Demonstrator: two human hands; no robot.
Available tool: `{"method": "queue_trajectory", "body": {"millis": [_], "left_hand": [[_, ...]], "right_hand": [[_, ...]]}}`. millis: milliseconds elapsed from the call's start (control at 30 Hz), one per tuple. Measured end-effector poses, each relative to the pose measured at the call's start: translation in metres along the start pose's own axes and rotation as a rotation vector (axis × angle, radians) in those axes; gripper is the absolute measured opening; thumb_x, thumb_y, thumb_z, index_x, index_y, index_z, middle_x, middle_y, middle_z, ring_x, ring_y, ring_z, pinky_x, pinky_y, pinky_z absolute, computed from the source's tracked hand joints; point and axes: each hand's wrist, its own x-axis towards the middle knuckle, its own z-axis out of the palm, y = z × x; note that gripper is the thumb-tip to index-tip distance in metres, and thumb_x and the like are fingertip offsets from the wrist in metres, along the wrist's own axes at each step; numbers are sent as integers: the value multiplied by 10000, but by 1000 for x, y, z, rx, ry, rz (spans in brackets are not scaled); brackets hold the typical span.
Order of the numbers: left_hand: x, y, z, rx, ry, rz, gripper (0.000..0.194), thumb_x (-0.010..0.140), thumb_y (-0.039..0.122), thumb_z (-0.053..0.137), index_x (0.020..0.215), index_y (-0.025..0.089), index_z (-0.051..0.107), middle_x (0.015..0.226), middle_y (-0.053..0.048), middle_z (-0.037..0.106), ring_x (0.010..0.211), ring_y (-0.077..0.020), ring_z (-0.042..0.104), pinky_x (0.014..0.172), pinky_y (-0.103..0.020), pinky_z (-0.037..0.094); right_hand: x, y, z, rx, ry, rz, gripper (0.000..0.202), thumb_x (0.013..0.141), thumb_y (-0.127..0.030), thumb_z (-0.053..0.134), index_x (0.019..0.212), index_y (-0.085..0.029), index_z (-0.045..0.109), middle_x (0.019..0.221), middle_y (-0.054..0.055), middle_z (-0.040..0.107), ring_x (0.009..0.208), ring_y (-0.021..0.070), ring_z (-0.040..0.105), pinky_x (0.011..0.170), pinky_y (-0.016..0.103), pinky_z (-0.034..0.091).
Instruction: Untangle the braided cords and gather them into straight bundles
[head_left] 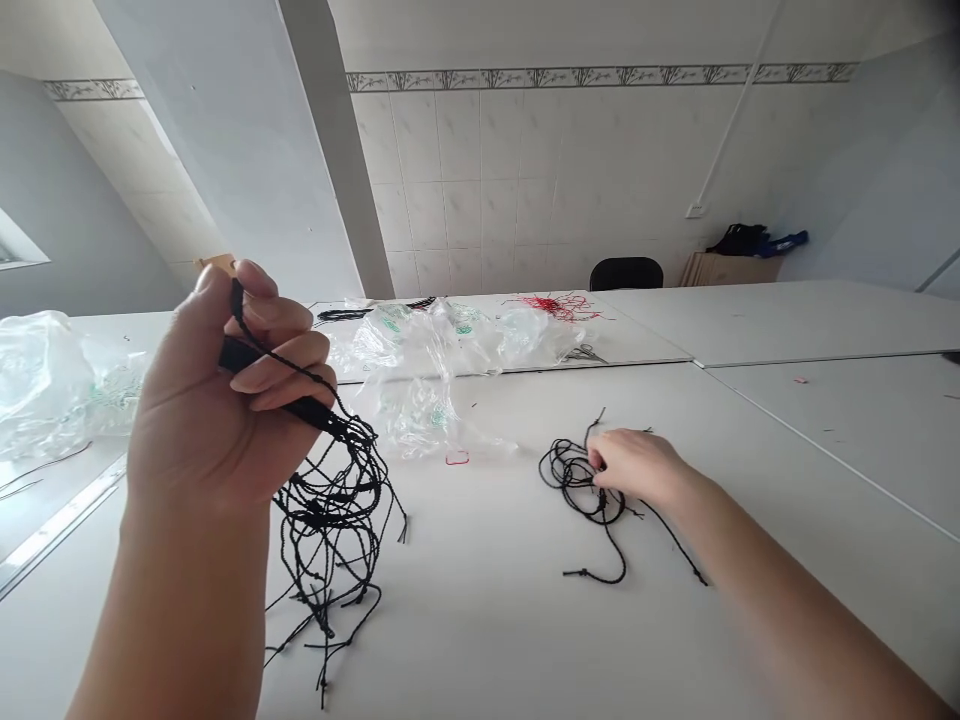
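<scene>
- Head view: the left hand (217, 400) is raised at the left, well above the tabletop (480, 590), its fingers curled firmly around the upper part of a bundle of black cords (319, 512).
- Between its thumb and forefinger, a small tan piece (217, 264) pokes out at the top, and one black strand runs from there down across the outside of the fingers.
- Below the fist, the bundle hangs in tangled loops, with knotted ends spreading out at the bottom.
- The right hand (641, 465) reaches low over a loose coil of black cord (574, 465) on the tabletop, right of the bundle; its fingers are bent and narrow at the coil, but I cannot tell whether they grip a strand.
- Two knotted ends trail from this coil toward the near side.
- Between the hands and farther back lie crumpled clear plastic bags (420, 350) with green print; a small red piece (457, 463) sits just in front of them.
- A heap of red strands (559, 306) lies behind, near a black chair (626, 273).
</scene>
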Motion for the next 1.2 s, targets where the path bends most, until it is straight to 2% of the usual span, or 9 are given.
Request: {"method": "queue_trajectory", "body": {"millis": [300, 400, 500, 567, 733, 900, 1000, 1100, 1200], "left_hand": [[0, -6, -1, -29, -48, -83, 370, 1056, 319, 356, 811, 180, 597, 582, 41, 542, 359, -37, 369, 304, -129, 330], [4, -32, -4, -24, -42, -177, 307, 1027, 232, 421, 787, 163, 600, 590, 36, 515, 417, -39, 432, 341, -112, 338], [7, -70, -11, -14, 17, -386, 166, 950, 191, 561, 808, 150, 635, 702, 7, 575, 567, -64, 561, 437, -130, 422], [7, -96, -15, -7, 8, -547, 75, 904, 189, 635, 853, 149, 673, 752, 2, 599, 636, -76, 596, 525, -162, 487], [-3, -134, -18, 112, -22, -666, 116, 906, 247, 668, 929, 160, 742, 994, -59, 704, 906, -147, 663, 765, -261, 559], [-9, -141, -17, 141, -53, -721, 284, 961, 358, 595, 1018, 145, 773, 1160, -118, 713, 1059, -213, 640, 902, -330, 528], [-9, -143, -18, 134, -98, -742, 384, 979, 423, 545, 1101, 134, 766, 1124, -132, 724, 1087, -241, 632, 965, -351, 492], [-8, -142, -18, 91, -155, -751, 467, 990, 481, 494, 1165, 134, 753, 1036, -125, 736, 1047, -250, 643, 977, -367, 475], [-8, -141, -19, 79, -220, -758, 580, 994, 566, 437, 1243, 128, 725, 1020, -123, 728, 1029, -249, 629, 963, -371, 468]], "right_hand": [[-21, 1, -26, 36, -5, 43, 236, 870, -380, 570, 1048, -253, 657, 1097, 71, 713, 907, 251, 661, 648, 305, 421], [-33, -10, -30, 161, -79, -37, 281, 874, -443, 553, 1071, -276, 663, 1025, 52, 715, 793, 228, 656, 579, 292, 402], [-45, -21, -36, 287, -110, -156, 276, 890, -455, 554, 1071, -285, 675, 1016, 38, 713, 831, 213, 660, 619, 279, 433], [-51, -26, -41, 350, -71, -229, 266, 899, -445, 568, 1083, -296, 688, 1019, 25, 718, 862, 197, 658, 674, 273, 454], [-58, -32, -49, 381, 198, -300, 244, 963, -420, 517, 889, -266, 692, 751, -10, 666, 626, 144, 543, 576, 271, 382], [-56, -42, -41, 605, 318, -402, 310, 991, -445, 504, 806, -241, 645, 785, -20, 667, 572, 113, 474, 531, 262, 357], [-52, -53, -31, 683, 374, -404, 277, 976, -464, 540, 884, -245, 681, 913, -11, 717, 607, 112, 536, 581, 267, 417], [-47, -60, -22, 645, 444, -384, 214, 952, -425, 590, 922, -243, 699, 841, -14, 728, 612, 123, 562, 605, 283, 431], [-46, -62, -19, 685, 401, -403, 191, 953, -383, 588, 913, -240, 708, 823, -11, 731, 615, 127, 579, 595, 287, 430]]}}
